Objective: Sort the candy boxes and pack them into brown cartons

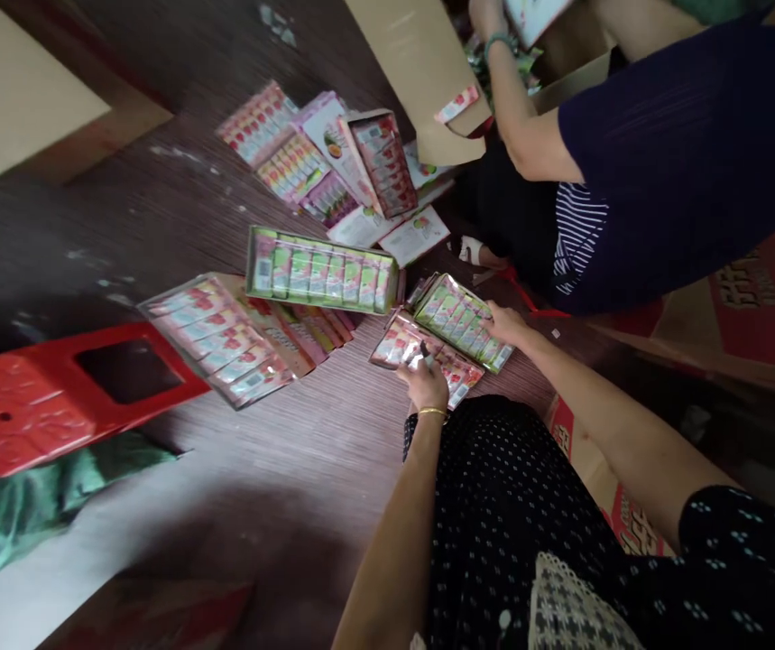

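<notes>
My left hand [426,384], with a gold bracelet at its wrist, is closed around a small black-and-white object [425,355] whose kind I cannot make out. It lies over a box of red-and-white packets [397,341]. My right hand [505,325] grips the edge of a box of green packets [451,311], right beside the red one. Just beyond them lies a larger open box of green packets [323,271]. To its left rests a tray of red-and-white packets [221,338], partly over several colourful boxes [306,329].
A red plastic stool [28,397] lies at the left by green cloth [55,506]. Beyond the boxes are more packet trays [292,162] and a tall carton [420,72]. A co-worker in dark clothes [671,171] sits at upper right, hands at an open carton.
</notes>
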Motion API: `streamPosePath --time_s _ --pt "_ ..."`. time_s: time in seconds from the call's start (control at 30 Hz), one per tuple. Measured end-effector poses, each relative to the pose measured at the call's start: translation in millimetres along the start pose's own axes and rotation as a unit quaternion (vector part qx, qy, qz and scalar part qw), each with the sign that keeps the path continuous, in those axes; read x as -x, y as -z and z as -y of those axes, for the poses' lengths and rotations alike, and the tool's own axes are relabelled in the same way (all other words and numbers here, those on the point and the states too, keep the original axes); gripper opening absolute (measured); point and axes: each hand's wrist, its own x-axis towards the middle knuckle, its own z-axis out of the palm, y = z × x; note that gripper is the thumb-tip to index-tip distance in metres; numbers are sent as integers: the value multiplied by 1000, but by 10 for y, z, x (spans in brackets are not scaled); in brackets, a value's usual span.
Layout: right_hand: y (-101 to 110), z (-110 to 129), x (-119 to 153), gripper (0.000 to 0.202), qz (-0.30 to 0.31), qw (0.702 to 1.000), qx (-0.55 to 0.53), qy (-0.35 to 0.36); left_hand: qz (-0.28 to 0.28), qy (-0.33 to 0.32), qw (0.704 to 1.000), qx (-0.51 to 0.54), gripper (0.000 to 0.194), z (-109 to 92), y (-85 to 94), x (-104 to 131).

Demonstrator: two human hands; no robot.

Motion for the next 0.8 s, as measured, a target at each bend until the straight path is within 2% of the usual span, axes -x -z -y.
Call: streamPosePath --time_s 0.1,0.2,0.3,0.37,0.47,0.57,0.67,0.73,0.8 --pt "-67 26 78 64 -40 999 -10 -23 18 -16 1000 17 31 74 65 23" --pt "-126 77 208 74 -93 993 0 -66 48 -44 997 34 25 201 217 48" --pt "-155 215 396 76 -134 986 11 -99 90 -87 991 49 18 386 480 53" --pt "-170 406 555 73 -166 981 23 -101 121 -119 984 57 16 550 737 48" --pt "-250 882 811 72 -220 971 49 -80 155 -157 973 62 14 868 1272 -7" --pt "-457 1499 1011 74 -217 973 72 -38 154 -160 973 56 12 1260 1944 -220" --pt "-736 2025 1100 73 -182 981 72 -7 118 -120 985 39 20 1676 2629 -611" --pt "-877 2242 1096 73 -176 983 54 -22 83 -83 993 18 23 1943 3040 -876" --pt "-924 2361 1044 73 -181 982 27 -52 46 -48 998 -9 20 2200 3400 -1045"
